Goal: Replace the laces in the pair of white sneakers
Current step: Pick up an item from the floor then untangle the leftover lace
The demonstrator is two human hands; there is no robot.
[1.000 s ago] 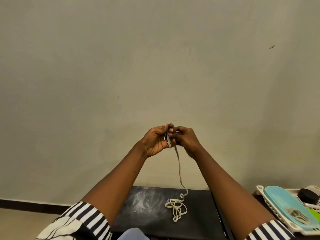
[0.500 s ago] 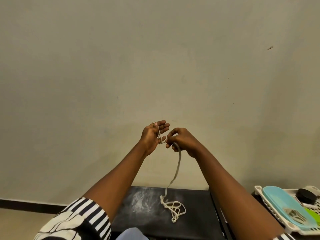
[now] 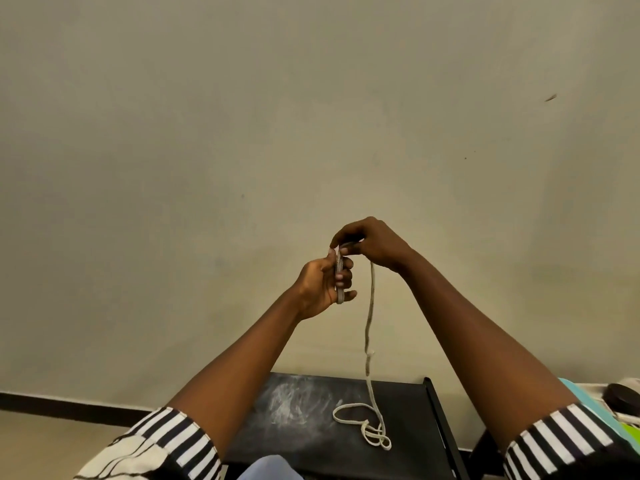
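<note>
Pinching the pale lace (image 3: 371,306) between thumb and fingertips, the right hand (image 3: 375,245) sits at one o'clock of the left hand (image 3: 323,284), whose curled fingers grip its coils, the rest hanging toward six o'clock onto the black table (image 3: 412,400).

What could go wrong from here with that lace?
1. The lace hanging from the right hand has a knot partway down. It may catch when it reaches the fingers.
2. Its tail lies in crossed loops on the black table. Pulling upward could cinch them into a tangle.
3. The turns wrapped on the left hand look loose and might slip off if that grip relaxes.
</note>
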